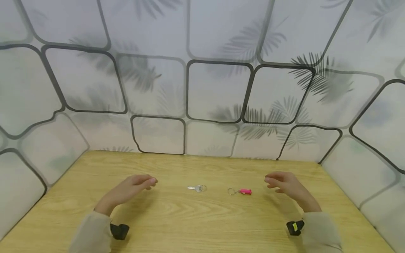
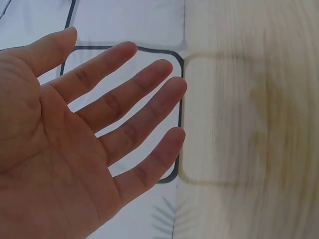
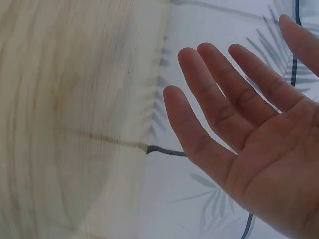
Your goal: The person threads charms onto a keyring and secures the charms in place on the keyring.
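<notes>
A silver key with a small ring lies flat near the middle of the wooden table. To its right lies a keychain with a pink barrel-shaped charm and a metal split ring, apart from the key. My left hand hovers over the table left of the key, holding nothing. In the left wrist view the palm and spread, relaxed fingers show. On the other side, my right hand hovers right of the pink charm. Its bare palm and loosely extended fingers appear in the right wrist view.
The wooden table meets patterned walls at its back and sides. The back wall bears dark rounded outlines and grey leaf prints. Black devices are strapped at the left wrist and the right wrist.
</notes>
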`<state>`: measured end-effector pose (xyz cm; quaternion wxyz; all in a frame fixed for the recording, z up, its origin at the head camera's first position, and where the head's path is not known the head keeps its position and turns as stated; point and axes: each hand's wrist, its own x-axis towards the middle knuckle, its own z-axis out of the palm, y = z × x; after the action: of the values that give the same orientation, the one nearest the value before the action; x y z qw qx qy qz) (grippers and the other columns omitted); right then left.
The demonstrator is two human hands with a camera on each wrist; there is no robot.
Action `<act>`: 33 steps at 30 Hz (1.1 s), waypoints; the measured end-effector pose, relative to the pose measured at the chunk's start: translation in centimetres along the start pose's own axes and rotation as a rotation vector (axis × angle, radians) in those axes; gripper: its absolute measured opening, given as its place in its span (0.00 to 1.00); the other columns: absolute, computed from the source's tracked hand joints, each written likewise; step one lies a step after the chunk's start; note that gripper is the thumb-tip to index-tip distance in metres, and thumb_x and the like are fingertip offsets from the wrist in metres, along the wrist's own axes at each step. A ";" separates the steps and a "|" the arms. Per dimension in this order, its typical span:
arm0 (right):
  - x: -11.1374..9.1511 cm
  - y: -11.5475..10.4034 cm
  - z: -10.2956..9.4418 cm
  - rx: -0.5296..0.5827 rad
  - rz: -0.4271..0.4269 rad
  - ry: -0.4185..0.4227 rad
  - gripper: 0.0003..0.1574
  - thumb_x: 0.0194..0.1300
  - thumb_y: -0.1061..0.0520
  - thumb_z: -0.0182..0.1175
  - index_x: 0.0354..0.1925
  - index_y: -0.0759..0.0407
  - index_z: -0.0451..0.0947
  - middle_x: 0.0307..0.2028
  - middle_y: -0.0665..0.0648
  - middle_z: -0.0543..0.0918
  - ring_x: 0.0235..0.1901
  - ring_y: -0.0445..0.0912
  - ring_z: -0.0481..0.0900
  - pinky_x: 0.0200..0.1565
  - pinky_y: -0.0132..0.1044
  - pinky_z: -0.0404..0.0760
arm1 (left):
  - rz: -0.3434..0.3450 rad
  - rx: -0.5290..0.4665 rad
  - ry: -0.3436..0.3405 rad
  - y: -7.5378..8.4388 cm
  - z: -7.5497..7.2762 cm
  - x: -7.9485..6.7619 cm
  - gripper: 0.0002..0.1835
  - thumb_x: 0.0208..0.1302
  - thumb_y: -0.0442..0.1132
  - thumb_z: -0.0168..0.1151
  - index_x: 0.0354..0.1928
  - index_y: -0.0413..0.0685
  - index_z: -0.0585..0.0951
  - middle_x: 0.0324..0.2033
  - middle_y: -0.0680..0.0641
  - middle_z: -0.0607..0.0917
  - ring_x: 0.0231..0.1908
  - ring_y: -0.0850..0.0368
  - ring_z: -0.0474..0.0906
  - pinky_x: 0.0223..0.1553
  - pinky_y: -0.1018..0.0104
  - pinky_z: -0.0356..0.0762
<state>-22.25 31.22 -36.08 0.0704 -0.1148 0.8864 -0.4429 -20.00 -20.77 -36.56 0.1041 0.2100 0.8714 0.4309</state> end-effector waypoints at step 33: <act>2.1 -2.3 2.4 0.183 0.216 -0.057 0.32 0.77 0.51 0.56 0.64 0.77 0.68 0.60 0.74 0.76 0.55 0.64 0.80 0.48 0.55 0.85 | -0.037 -0.281 -0.078 1.6 3.6 5.8 0.27 0.82 0.46 0.44 0.63 0.26 0.72 0.58 0.29 0.79 0.57 0.34 0.77 0.58 0.42 0.75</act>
<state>-23.39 27.47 -35.70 0.1528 -0.0245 0.8471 -0.5083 -23.43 -14.67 -37.47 0.1742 0.1938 0.8016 0.5380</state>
